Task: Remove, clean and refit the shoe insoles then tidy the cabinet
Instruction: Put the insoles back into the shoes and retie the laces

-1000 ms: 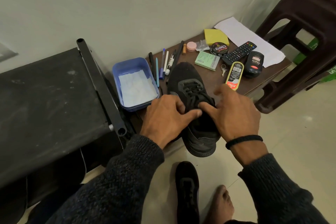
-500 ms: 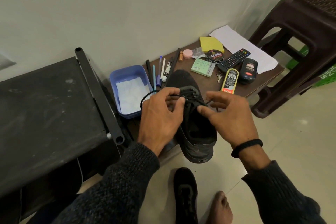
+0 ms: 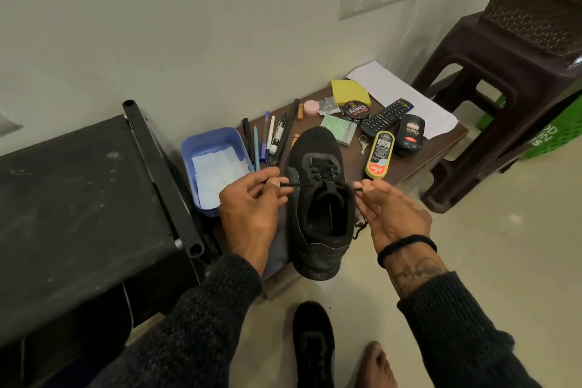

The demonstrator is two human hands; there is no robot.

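Observation:
A black shoe (image 3: 318, 249) lies on the low brown table (image 3: 441, 142), heel toward me and overhanging the near edge, its opening dark. My left hand (image 3: 252, 208) pinches one end of the black shoelace (image 3: 297, 185) on the shoe's left side. On the right side, my right hand (image 3: 393, 211) pinches the other lace end. The lace runs taut between both hands across the top eyelets. A second black shoe (image 3: 313, 343) sits on the floor below, beside a bare foot (image 3: 376, 365).
A blue tray (image 3: 192, 148) holding white paper sits left of the shoe. Pens (image 3: 267, 138), polish tins (image 3: 356, 110), a Kiwi bottle (image 3: 379, 156), a remote (image 3: 387, 115), keys and paper crowd the table. A black cabinet (image 3: 78, 198) stands left, brown stools (image 3: 510, 72) right.
Both hands were together at the lace knot; they have moved apart, each drawing a lace end sideways. The knot has come undone and the shoe's opening shows.

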